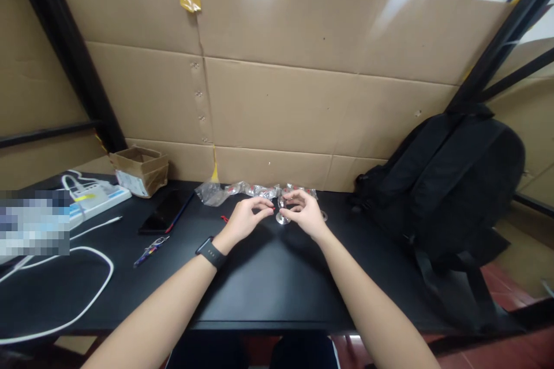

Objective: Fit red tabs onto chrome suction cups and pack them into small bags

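Observation:
My right hand is closed around a small shiny piece with a round flared base, held upright at or just over the black table. Close beside it, my left hand, with a dark watch on the wrist, pinches a tiny red piece between thumb and fingers. Behind both hands lies a row of clear plastic packets with shiny and red contents. A red bit rests left of my left hand. Partly hidden behind my right hand is a pale ring-shaped piece.
A black backpack stands at the right. On the left are an opened cardboard box, a dark phone or tablet, a keychain, a white power strip and a looped white cable. Cardboard panels wall the back.

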The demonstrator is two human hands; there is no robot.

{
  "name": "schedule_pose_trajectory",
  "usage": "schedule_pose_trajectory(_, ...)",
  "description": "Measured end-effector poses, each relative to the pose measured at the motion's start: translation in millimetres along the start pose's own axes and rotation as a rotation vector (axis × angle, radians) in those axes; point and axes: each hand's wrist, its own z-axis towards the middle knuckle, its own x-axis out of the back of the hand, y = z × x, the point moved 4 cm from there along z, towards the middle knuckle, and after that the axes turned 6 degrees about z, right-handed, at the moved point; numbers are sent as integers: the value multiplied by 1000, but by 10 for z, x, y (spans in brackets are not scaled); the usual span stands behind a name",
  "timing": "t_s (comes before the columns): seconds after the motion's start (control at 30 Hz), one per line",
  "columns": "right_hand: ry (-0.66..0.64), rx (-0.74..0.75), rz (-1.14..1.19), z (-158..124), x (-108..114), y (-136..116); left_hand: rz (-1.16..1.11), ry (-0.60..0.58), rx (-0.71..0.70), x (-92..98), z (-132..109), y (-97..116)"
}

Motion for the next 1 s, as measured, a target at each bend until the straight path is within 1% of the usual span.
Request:
schedule_pose_trajectory(0.07, -13, 27, 45, -24, -89, -21, -52, -3, 10, -39, 7, -8)
schedule_pose_trajectory(0.13, -30, 51, 74, -45, -132, -58, -101, -6, 16, -58, 19, -19)
schedule_pose_trajectory(0.33, -104, 70, 136, -107, -232, -188, -290, -7, 56, -39, 49, -6)
schedule_pose_trajectory(0.53, -77, 71, 154, -147, -306, -222, -394, -28, 119, -80, 31, -21)
schedule_pose_trajectory(0.63, -70, 80, 145, -145, -308, -225, -411, -37, 119, -97, 31, -33)
schedule_pose_trajectory(0.77, -62, 90, 144, -138, -312, -206, -389, -47, 67, -87, 37, -22)
schedule_pose_trajectory(0.87, -53, 91, 118, -131, -318, -178, -355, -5, 63, -77, 36, -27)
schedule_pose_trajectory(1.0, -53, 126, 10, -126, -300, -174, -383, 58, 123, -94, 12, -48)
